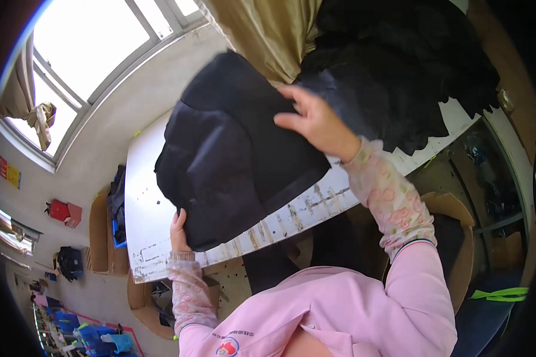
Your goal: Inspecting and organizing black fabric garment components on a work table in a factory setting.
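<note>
The person is folding or smoothing a dark navy garment [232, 160] on the white counter [146, 208], and it looks like a mid-fold step: the piece is already bunched into a thick bundle, not yet squared off. The right hand [315, 122] is lying flat on the garment's upper edge at abt 2 o'clock from its centre, fingers spread and pressing down, so that grip is open, pinching nothing. The left hand [178, 229] is sitting at the lower edge, abt 7 o'clock, fingers curling onto the hem; can't tell whether it's actually pinching cloth or just bracing it.

Next move prob. calls for holding the near edge steady w/ the left hand while the right sweeps or tucks the top layer (judging only from where the hands are resting).

The garment is looking padded and matte, w/ soft seams and a rounded outline, covering the counter's middle. A black fabric heap [399, 71] is piling up at 1 o'clock, touching the garment's far side.
</note>
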Demonstrator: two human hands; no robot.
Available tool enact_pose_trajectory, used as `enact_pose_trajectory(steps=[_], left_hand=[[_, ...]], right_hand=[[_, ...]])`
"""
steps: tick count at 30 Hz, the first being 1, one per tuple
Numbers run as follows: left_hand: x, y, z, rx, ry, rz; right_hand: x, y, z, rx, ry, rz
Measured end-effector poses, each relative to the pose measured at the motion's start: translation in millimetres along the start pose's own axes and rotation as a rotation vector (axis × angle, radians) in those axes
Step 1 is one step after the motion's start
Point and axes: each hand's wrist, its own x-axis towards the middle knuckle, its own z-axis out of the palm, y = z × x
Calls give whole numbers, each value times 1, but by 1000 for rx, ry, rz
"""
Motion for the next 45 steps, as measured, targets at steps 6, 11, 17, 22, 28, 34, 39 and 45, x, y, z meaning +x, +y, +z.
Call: enact_pose_trajectory(steps=[6,11,17,22,28,34,39,45], left_hand=[[13,-68,-75,652,242,-37],[15,-75,-89,916,241,109],[4,-29,-23,1387,325,280],[10,-20,32,1109,13,330],[23,10,118,778,-234,289],[59,44,261,546,-523,443],[32,28,351,405,-1030,285],[-44,11,371,342,-1362,231]], right_hand=[[-102,172,-28,-877,-91,564],[-66,142,-98,-1068,521,123],[5,138,-149,-1535,632,307],[13,183,-205,-1340,567,443],[3,94,-185,-1234,607,69],[-36,-36,-148,-793,77,-135],[-66,-74,-132,-651,4,-81],[-99,-51,-92,-734,1,4]])
